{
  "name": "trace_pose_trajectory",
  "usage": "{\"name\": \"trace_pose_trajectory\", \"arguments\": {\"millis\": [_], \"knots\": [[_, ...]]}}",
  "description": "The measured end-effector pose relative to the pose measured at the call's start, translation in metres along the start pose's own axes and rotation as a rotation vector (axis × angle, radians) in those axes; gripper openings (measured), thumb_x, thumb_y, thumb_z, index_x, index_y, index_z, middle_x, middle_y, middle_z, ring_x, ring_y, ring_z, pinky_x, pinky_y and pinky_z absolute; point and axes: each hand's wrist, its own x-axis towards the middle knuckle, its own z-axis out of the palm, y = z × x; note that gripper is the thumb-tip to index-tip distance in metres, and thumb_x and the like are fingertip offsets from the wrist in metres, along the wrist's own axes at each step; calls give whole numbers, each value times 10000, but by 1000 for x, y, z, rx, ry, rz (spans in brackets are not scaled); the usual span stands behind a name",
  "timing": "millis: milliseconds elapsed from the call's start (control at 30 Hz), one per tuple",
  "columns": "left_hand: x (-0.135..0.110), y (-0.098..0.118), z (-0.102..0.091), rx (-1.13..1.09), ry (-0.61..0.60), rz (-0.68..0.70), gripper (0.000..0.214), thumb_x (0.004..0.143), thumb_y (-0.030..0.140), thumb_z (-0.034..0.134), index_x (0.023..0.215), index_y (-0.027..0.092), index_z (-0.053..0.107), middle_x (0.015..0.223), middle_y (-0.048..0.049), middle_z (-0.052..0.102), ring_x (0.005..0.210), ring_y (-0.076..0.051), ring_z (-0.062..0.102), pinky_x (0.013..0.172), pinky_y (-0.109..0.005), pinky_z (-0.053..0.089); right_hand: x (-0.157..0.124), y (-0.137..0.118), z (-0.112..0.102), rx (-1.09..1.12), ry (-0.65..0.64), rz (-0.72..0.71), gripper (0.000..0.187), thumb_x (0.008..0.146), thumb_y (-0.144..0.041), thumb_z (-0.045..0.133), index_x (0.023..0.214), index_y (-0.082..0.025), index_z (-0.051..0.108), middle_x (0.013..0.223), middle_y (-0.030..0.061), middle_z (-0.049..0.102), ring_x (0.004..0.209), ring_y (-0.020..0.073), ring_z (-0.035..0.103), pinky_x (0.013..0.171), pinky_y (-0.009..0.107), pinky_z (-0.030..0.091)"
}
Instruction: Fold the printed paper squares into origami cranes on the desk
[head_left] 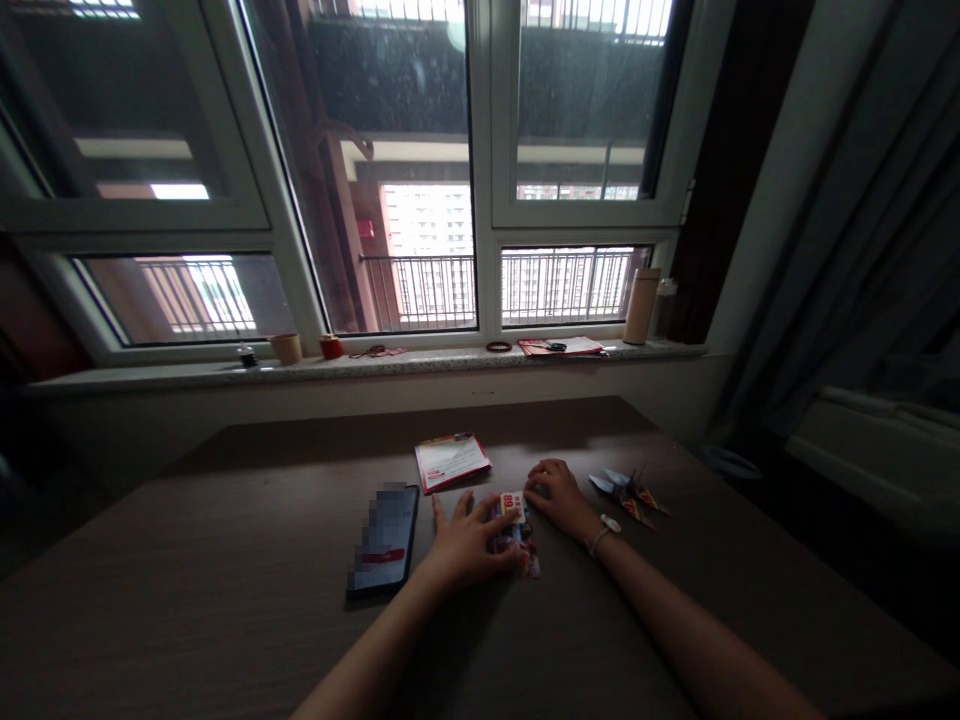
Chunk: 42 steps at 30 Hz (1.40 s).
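A small colourful printed paper (pixel 529 549), with a large "89" on it, lies on the brown table. Spread across it, my left hand (pixel 463 540) is open, pressing it flat with the fingers apart. My right hand (pixel 561 497) is closed, its bent fingertips together at the paper's upper right edge; how much of the edge they pinch is partly hidden. Several folded paper pieces with pointed ends (pixel 628 494) lie to the right of my right hand. Beyond my left hand rests a stack of printed sheets (pixel 452 461).
A phone (pixel 384 542) with a lit screen lies left of my left hand. The windowsill (pixel 435 362) behind the table (pixel 225 600) holds a paper cup (pixel 286 348), a red spool (pixel 331 347), a dark ring (pixel 498 347), papers with scissors (pixel 556 347) and a tall bottle (pixel 642 307).
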Motion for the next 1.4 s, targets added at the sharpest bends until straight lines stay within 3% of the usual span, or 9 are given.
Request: {"name": "trace_pose_trajectory", "arguments": {"millis": [167,467,733,1133,1400], "knots": [[-1,2,-1,-6,-12,-15,698,761,784,417,1402,515,361,1582,39,266,1450,-429,87,1040,-747,-131,2,0,3,-48,-21,7,84,803,-277,655,835,-236,720,1047,58,613,1109,245,459,1005,408,346],[-1,3,-1,-6,15,18,688,755,794,417,1393,541,353,1568,54,296,1439,-441,125,1010,-778,-138,2,7,1,22,-104,-23,62,791,-262,668,792,-233,723,1068,57,606,1122,243,469,1011,398,356],[4,0,4,-54,169,69,560,754,731,524,1231,444,580,1433,28,498,1425,-397,194,1048,-736,-170,-5,-1,-4,39,-3,-51,69,819,-257,641,820,-219,698,1013,58,615,1074,231,488,969,374,384],[8,-1,8,-25,116,26,665,760,783,433,1350,476,462,1505,53,418,1415,-426,204,1019,-780,-142,-2,-7,-6,-60,-90,76,104,773,-311,680,842,-257,735,1015,50,623,1087,243,481,978,375,355],[9,-2,10,-37,124,19,647,758,774,460,1345,504,457,1502,71,418,1415,-426,201,1021,-775,-150,-5,-8,-15,-51,-176,66,242,709,-419,738,920,-301,726,1112,35,595,1112,246,490,1010,383,338]]}}
